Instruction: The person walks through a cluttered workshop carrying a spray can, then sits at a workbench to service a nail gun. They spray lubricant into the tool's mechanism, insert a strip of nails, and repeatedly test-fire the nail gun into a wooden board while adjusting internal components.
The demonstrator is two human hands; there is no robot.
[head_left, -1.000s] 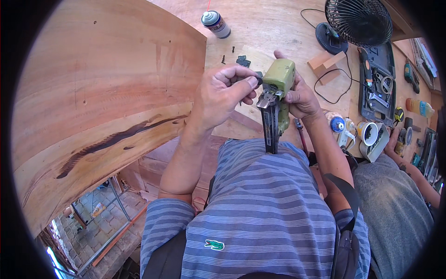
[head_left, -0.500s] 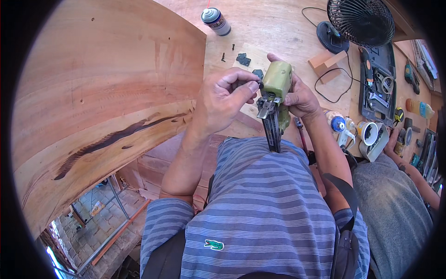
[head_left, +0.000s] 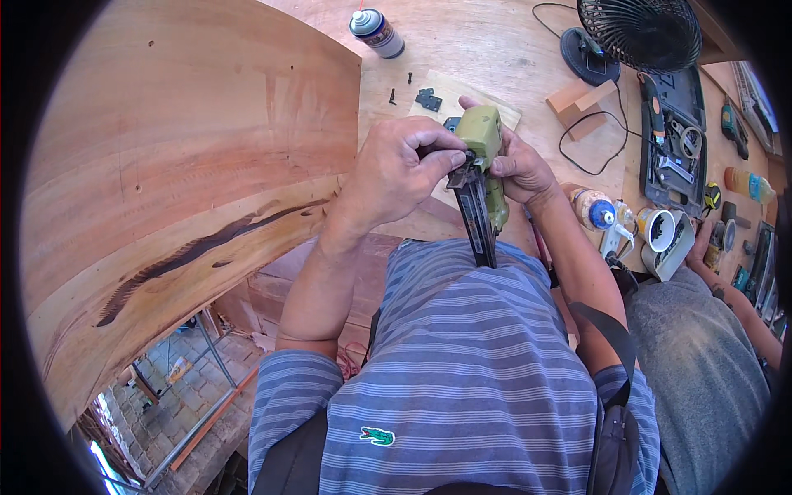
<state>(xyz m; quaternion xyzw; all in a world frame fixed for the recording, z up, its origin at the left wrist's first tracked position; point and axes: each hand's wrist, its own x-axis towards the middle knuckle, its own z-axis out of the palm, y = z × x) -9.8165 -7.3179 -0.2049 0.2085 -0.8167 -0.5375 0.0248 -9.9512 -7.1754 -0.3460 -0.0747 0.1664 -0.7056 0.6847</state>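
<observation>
Tool: a green nail gun is held above the near edge of the tabletop, its dark magazine pointing back at the person's chest.
Left hand: fingers pinching the magazine's top end.
Right hand: fingers wrapped around the green body.
Progress: magazine apparently mid-handling; small dark hinges and screws lie unfixed beyond the hands.
Nearby: spray can, fan, large curved wood panel.

Large curved wooden panel standing at the left, spray can lying on the counter, black fan, small wooden blocks, open black tool case, glue bottle with blue cap, black hinge
</observation>
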